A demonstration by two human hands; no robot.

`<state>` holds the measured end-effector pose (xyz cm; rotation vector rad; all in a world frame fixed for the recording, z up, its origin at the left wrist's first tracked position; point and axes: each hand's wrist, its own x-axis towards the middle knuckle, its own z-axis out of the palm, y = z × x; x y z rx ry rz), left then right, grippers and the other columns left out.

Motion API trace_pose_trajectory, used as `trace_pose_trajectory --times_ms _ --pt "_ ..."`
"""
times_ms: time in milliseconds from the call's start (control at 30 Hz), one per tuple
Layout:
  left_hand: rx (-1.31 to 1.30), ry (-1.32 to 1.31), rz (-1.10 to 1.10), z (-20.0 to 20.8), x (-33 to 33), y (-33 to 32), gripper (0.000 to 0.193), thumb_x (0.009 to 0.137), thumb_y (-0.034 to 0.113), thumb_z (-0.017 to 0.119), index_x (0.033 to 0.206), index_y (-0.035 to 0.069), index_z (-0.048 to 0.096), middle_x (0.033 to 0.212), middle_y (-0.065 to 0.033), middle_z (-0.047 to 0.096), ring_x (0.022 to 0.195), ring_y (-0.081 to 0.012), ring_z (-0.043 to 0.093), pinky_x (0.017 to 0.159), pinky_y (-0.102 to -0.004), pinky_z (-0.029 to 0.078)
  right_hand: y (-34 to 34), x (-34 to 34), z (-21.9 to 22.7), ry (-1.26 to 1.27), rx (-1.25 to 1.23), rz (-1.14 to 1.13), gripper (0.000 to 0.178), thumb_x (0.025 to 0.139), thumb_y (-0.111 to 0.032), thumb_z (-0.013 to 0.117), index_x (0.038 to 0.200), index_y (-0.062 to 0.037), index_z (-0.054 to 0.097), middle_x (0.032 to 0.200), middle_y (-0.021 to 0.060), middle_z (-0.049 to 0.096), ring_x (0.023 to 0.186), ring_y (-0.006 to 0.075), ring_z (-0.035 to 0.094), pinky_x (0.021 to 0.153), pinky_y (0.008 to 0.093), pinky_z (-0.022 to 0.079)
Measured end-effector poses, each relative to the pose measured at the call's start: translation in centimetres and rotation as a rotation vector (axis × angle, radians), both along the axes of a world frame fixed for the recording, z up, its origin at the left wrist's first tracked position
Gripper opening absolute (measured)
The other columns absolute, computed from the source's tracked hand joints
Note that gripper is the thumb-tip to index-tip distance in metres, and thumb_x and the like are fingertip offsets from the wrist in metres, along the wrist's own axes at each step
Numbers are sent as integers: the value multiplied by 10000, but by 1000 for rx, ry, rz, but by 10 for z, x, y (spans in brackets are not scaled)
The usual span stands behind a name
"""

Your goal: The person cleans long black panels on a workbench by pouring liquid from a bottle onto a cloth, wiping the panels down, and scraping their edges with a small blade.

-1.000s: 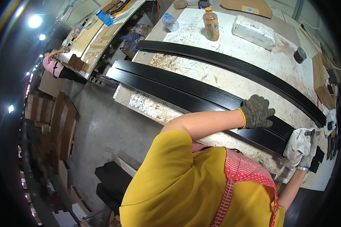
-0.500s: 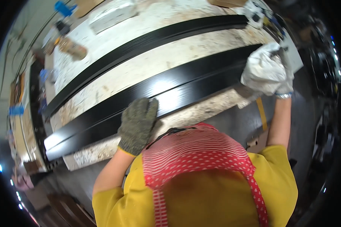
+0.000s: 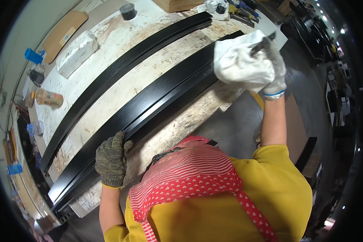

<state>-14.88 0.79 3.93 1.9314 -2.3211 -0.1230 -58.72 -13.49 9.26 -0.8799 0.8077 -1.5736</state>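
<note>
Stained table (image 3: 137,78) | nearer black board (image 3: 161,97) under left hand (image 3: 112,161), apparently touching

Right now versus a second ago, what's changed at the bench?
The left hand moved leftward along the near black board, from near its right end to its left part, at the near edge. The head view turned. Nothing visibly let go: the right hand keeps its grip on the white cloth. Unchanged: far black board, orange-capped bottle, white block.
</note>
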Motion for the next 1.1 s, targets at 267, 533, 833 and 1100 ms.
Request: trace_pose_trajectory --times_ms 267,533,833,1100 --pt "-149 -119 -89 -18 10 -9 496 854 403 641 1266 132 591 1146 -161 578 1064 -361 548 897 -483 429 14 129 -44 157 364 500 369 842 -169 738 1142 9 619 966 114 682 826 186 678 727 279 578" --pt "-32 -162 -303 -22 7 -5 808 797 587 626 1434 135 418 1482 -246 332 1363 -458 309 1112 -609 203 14 139 -58 625 287 360 444 790 -387 770 1024 -17 698 945 77 683 872 132 650 765 259 513" --pt "58 776 -125 -10 1 -8 692 890 451 636 1371 -12 454 1374 -202 493 1269 -381 467 1072 -445 374 27 159 -36 193 540 553 546 790 -232 779 1231 -8 547 991 136 653 840 193 669 688 270 561" --pt "185 1337 228 -14 -49 -46 271 961 160 576 1160 -16 623 1133 -109 623 1047 -169 559 865 -311 470 50 215 -75 735 -331 585 287 807 -248 627 934 7 656 851 174 660 841 262 663 764 338 512"
